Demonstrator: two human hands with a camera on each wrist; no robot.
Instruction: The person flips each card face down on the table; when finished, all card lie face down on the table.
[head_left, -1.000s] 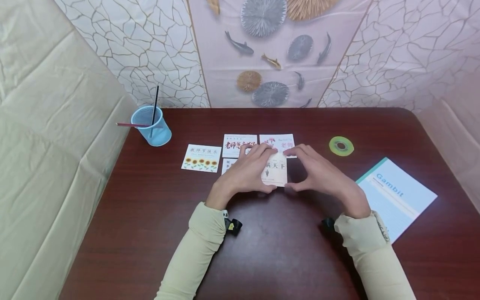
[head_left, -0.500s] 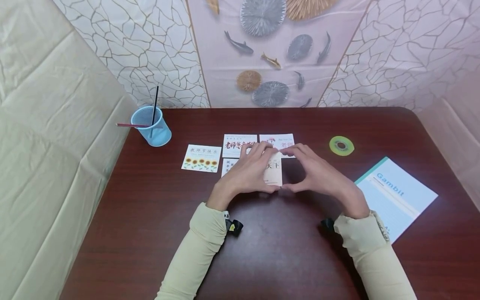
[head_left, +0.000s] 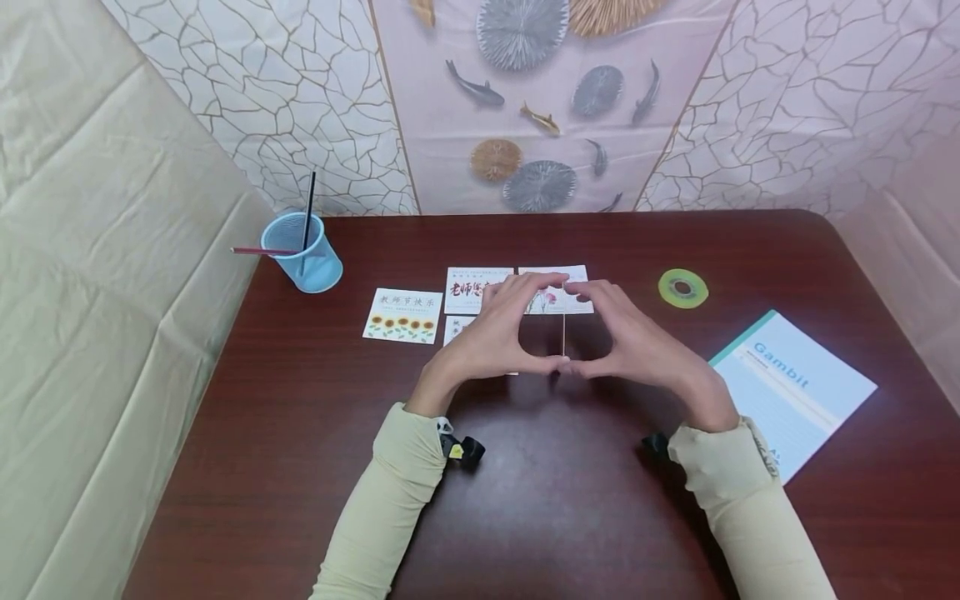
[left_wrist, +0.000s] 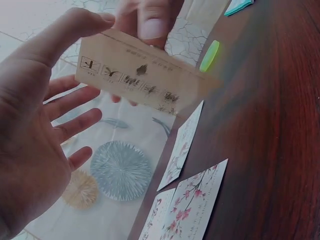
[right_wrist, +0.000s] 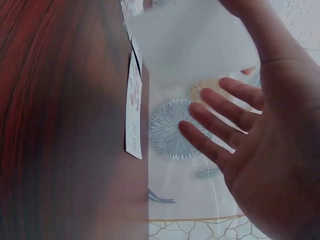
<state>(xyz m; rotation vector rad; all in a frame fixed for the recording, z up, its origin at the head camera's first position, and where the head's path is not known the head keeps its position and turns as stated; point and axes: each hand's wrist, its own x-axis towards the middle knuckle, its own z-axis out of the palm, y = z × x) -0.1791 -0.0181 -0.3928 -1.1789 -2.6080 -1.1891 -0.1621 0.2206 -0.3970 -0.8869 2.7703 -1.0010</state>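
Observation:
A paper greeting card [head_left: 564,333] stands edge-on between both hands above the table, so the head view shows it as a thin line. In the left wrist view its cream printed face [left_wrist: 135,75] shows; its plain back [right_wrist: 192,42] faces the right wrist camera. My left hand [head_left: 491,325] pinches the card by its edges between thumb and fingertips. Opposite it, my right hand [head_left: 645,342] pinches the same edges. Beyond them lie a red-lettered card [head_left: 465,287] and a flower card [head_left: 573,275]. Another card [head_left: 454,327] is partly hidden under the left hand.
A sunflower card [head_left: 403,317] lies to the left, with a blue pencil cup [head_left: 311,262] behind it. On the right are a green tape roll [head_left: 683,288] and a pale blue notebook [head_left: 795,383]. Patterned cloth [head_left: 420,108] hangs at the back.
The held card has turned from face-up, with its print visible in the head view, to upright and edge-on. Both hands have risen slightly, and their fingertips now meet at it.

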